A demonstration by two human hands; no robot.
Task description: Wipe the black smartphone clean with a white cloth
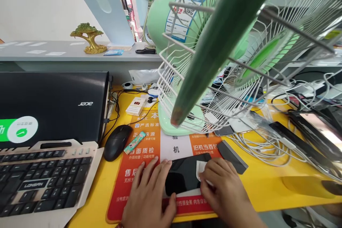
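In the head view, we see a dark phone (184, 176) lying flat, screen up, on the orange mat (139, 171) at the near edge of the yellow worktop (267, 181). Our left hand (149, 196) rests flat on the phone's left end, fingers (149, 169) spread and released, thumb along its near edge; it pins the phone but grips nothing. Our right hand (224, 188) lies on the right end, its fingers curled onto a small white wipe (201, 169) pressed against the glass.

We judge the phone light, stiff and thin, with a slick glass face that is fragile and marks easily. It looks safest held by its long edges, or pinned flat at one end as the left hand does. The wipe seems soft and limp, so fingertip pressure should suffice.

Counting: one phone under the hands, one wipe, one mat. Just beyond the right hand lies one dark flat slab (232, 156); what it is we cannot tell. Far left sit one keyboard (40, 178), one black laptop (53, 103) and one mouse (117, 141), with one green packet (135, 142) beside it and one small white box (136, 106) farther back. One green fan (187, 60) in its white cage fills the middle, very close to the camera. On the right lies a tangle of white cables (262, 142) and more flat dark devices, too overlapped to count.
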